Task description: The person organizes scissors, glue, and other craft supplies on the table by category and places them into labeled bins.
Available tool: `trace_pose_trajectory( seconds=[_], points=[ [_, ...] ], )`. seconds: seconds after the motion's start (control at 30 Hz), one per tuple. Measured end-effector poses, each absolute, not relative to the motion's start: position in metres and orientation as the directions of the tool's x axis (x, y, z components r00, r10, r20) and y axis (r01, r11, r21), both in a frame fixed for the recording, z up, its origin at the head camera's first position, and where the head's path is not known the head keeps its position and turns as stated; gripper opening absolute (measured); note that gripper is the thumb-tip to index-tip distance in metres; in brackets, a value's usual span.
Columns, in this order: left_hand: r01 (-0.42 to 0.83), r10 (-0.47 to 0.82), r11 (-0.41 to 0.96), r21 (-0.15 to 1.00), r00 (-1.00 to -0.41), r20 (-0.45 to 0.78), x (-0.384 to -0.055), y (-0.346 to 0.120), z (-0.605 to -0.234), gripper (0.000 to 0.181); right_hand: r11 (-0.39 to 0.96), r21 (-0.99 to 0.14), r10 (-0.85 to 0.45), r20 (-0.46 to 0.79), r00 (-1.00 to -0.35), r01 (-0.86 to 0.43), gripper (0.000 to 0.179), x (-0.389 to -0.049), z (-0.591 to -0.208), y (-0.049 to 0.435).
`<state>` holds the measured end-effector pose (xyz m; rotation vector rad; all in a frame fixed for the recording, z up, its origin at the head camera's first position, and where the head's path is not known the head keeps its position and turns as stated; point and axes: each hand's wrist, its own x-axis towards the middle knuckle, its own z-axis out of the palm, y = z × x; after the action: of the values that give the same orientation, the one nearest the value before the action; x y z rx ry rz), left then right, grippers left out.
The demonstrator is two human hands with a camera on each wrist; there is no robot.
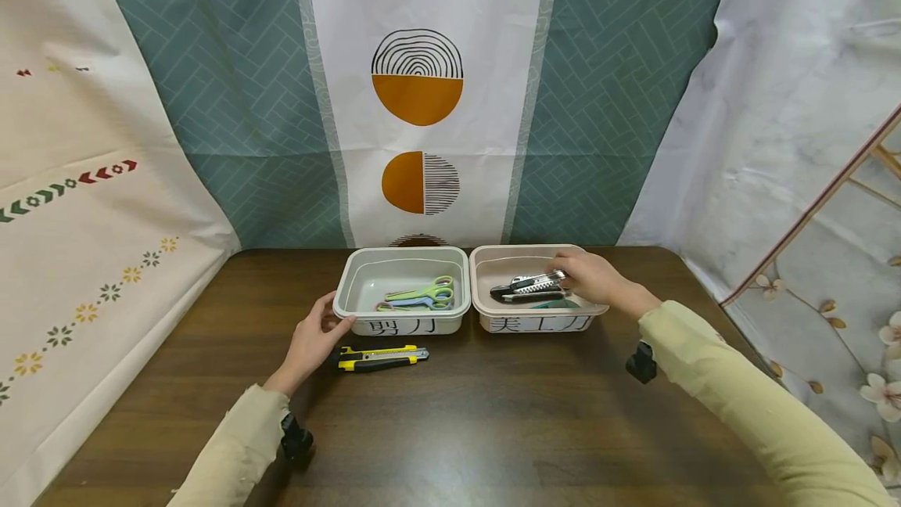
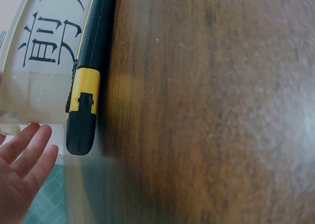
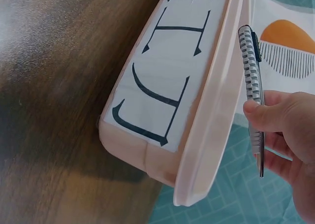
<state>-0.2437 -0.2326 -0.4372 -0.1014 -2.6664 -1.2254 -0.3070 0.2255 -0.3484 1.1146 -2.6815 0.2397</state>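
Note:
My right hand [image 1: 587, 276] pinches a silver box cutter [image 3: 250, 66] between thumb and fingers, over the pink bin [image 1: 493, 257]. In the head view that cutter overlaps a black box cutter [image 1: 528, 297] in the bin, where a green-handled item [image 1: 556, 304] also lies partly hidden. My left hand [image 1: 313, 339] is at the left front corner of the pale grey bin [image 1: 366, 260], its fairly straight fingers [image 2: 32, 147] touching the bin's end. Inside that bin lie several scissors [image 1: 418, 296]. A yellow and black box cutter [image 1: 380, 358] rests on the table before it, close to my left hand.
Both bins stand side by side at the back of the brown wooden table [image 1: 493, 429], with labels in black characters on their fronts. A patterned curtain [image 1: 267, 100] hangs right behind them. Light cloths [image 1: 84, 217] hang at the left and right.

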Motion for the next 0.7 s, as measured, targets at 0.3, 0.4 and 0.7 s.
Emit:
trace_pose_trajectory(
  seconds=[0.3, 0.4, 0.7],
  points=[
    [0.151, -0.024, 0.647, 0.748, -0.976, 0.218, -0.245, -0.233, -0.437, 0.06, 0.688, -0.076, -0.683, 0.269, -0.679, -0.722, 0.027, -0.319, -0.361, 0.223],
    [0.146, -0.029, 0.645, 0.75, -0.976, 0.214, -0.246, -0.232, -0.435, 0.061, 0.674, -0.076, -0.693, 0.28, -0.664, -0.735, 0.026, -0.324, -0.365, 0.222],
    [0.132, -0.039, 0.642, 0.755, -0.978, 0.205, -0.246, -0.229, -0.434, 0.061, 0.669, -0.102, -0.691, 0.279, -0.667, -0.736, 0.025, -0.335, -0.373, 0.221]
  ],
)
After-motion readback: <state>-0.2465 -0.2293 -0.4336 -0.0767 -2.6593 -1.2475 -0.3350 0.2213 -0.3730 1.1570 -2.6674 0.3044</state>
